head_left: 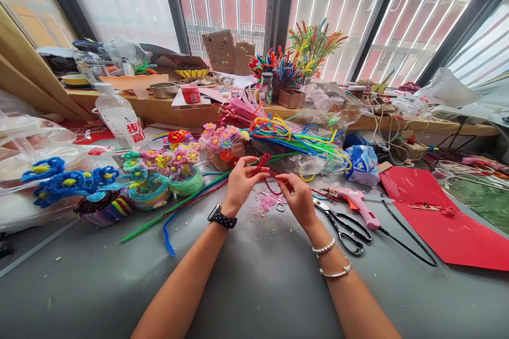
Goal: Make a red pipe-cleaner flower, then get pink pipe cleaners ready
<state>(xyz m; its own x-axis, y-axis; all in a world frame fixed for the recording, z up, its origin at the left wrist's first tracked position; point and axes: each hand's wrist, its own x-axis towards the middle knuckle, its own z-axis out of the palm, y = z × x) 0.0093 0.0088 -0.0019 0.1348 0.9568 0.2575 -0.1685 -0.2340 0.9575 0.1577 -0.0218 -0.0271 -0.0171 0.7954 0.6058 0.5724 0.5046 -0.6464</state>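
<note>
A shiny red tinsel pipe cleaner (263,162), bent into a narrow loop at its top, is held up between my two hands above the grey table. My left hand (242,182) pinches the looped part between thumb and fingers. Lower on the same strand, my right hand (295,196) grips it with closed fingertips. Behind them on the table lie small scissors (280,204) beside pink scraps (263,204). Long green and blue pipe cleaners (172,246) stretch out left of my left hand.
Black-handled scissors (345,230) and a pink glue gun (360,206) with its cord lie to the right, near a red sheet (449,222). Pipe-cleaner flower pots (186,184) stand left. A bundle of coloured pipe cleaners (294,140) and a bottle (119,116) are farther back.
</note>
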